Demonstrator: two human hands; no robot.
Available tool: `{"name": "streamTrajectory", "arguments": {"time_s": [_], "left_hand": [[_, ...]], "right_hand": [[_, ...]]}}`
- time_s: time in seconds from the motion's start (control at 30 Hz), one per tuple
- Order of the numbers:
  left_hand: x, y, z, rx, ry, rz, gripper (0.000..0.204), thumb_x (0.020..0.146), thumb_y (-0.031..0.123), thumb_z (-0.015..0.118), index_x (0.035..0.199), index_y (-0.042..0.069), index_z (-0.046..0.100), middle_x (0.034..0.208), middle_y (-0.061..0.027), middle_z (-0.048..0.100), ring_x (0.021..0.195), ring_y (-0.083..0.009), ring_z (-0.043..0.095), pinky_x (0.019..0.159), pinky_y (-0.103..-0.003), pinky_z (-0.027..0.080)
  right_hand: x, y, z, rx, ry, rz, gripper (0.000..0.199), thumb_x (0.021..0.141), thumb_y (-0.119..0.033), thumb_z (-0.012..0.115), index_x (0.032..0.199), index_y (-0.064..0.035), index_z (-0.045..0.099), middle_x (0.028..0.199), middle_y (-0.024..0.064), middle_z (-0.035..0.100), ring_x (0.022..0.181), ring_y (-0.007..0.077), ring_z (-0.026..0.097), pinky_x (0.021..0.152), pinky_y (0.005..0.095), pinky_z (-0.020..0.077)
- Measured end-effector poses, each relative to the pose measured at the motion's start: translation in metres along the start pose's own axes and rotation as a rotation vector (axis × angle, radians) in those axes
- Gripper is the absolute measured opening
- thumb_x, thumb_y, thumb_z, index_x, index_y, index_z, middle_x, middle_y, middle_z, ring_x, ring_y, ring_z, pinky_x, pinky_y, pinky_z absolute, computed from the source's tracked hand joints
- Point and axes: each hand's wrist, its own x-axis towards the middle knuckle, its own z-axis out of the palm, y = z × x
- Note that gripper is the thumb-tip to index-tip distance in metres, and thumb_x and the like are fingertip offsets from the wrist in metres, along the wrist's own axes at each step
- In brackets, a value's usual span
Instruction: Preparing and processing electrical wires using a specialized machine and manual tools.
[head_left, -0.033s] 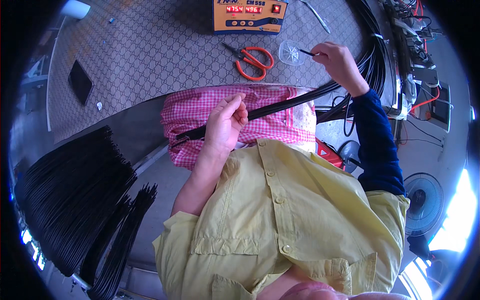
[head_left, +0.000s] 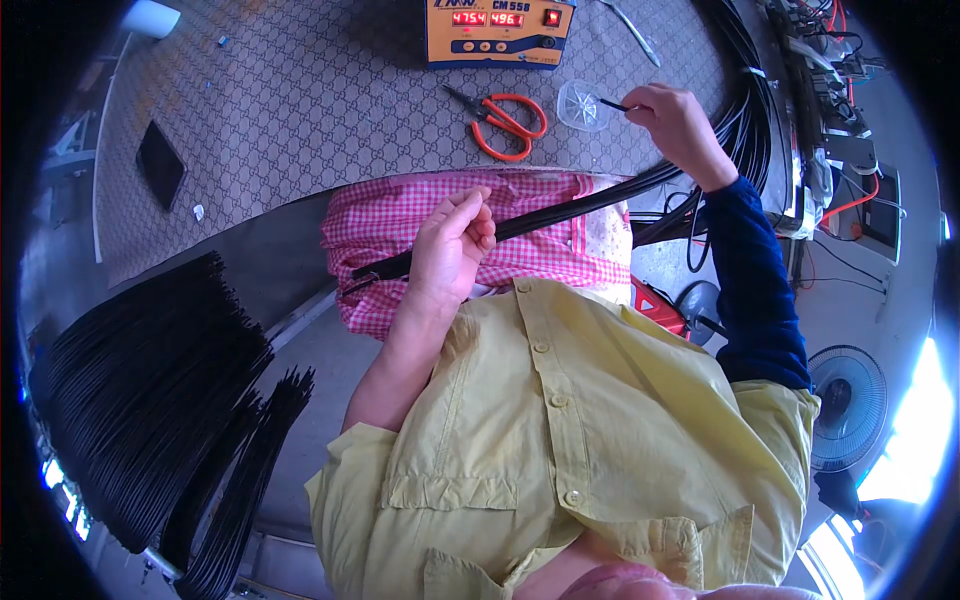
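Note:
My right hand [head_left: 672, 118] pinches a thin black cable [head_left: 613, 104] near its end. The cable's tip points left, over a small clear plastic dish [head_left: 583, 106] by the table's front edge. In front of my lap my left hand [head_left: 455, 240] is closed, thumb pressed to the curled fingers; whether anything sits between them is too small to make out. Behind and below that hand, a bundle of black cables [head_left: 570, 208] runs across the pink checked cloth [head_left: 375, 222] on my lap. Orange-handled cutters [head_left: 508, 125] lie left of the dish.
Beyond the cutters stands an orange and blue control box [head_left: 500, 35] with a red lit display. Tweezers [head_left: 635, 35] lie at its right, a dark phone [head_left: 161, 166] at the table's left. Many black cables [head_left: 140, 390] hang at lower left; more cables [head_left: 745, 120] coil at right.

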Motion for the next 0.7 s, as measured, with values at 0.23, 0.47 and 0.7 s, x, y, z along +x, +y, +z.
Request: {"name": "streamTrajectory", "arguments": {"time_s": [0.23, 0.47, 0.7], "left_hand": [[-0.001, -0.002, 0.000, 0.016, 0.014, -0.012, 0.014, 0.084, 0.013, 0.052, 0.094, 0.004, 0.055, 0.072, -0.0006, 0.055, 0.061, -0.0086, 0.051, 0.055, -0.021, 0.044], [-0.001, -0.001, -0.002, 0.005, 0.014, -0.020, 0.014, 0.084, 0.012, 0.052, 0.095, 0.004, 0.055, 0.072, -0.0007, 0.055, 0.061, -0.0087, 0.051, 0.056, -0.021, 0.043], [0.000, 0.000, 0.008, 0.001, -0.001, -0.046, 0.014, 0.084, 0.012, 0.052, 0.095, 0.003, 0.055, 0.072, -0.0013, 0.055, 0.061, -0.0090, 0.051, 0.056, -0.021, 0.043]], "right_hand": [[0.012, 0.000, 0.007, -0.224, -0.045, -0.022, 0.007, 0.074, -0.007, 0.052, 0.077, -0.0048, 0.058, 0.074, 0.0103, 0.056, 0.072, 0.0291, 0.057, 0.063, 0.0370, 0.0450], [0.015, 0.003, 0.003, -0.146, -0.028, -0.058, 0.006, 0.074, -0.006, 0.054, 0.076, -0.0040, 0.058, 0.072, 0.0109, 0.057, 0.070, 0.0284, 0.057, 0.062, 0.0358, 0.0454], [0.008, 0.004, -0.012, 0.148, -0.062, 0.069, 0.012, 0.074, -0.010, 0.056, 0.080, -0.0016, 0.061, 0.070, 0.0133, 0.059, 0.063, 0.0273, 0.057, 0.060, 0.0334, 0.0457]]}}
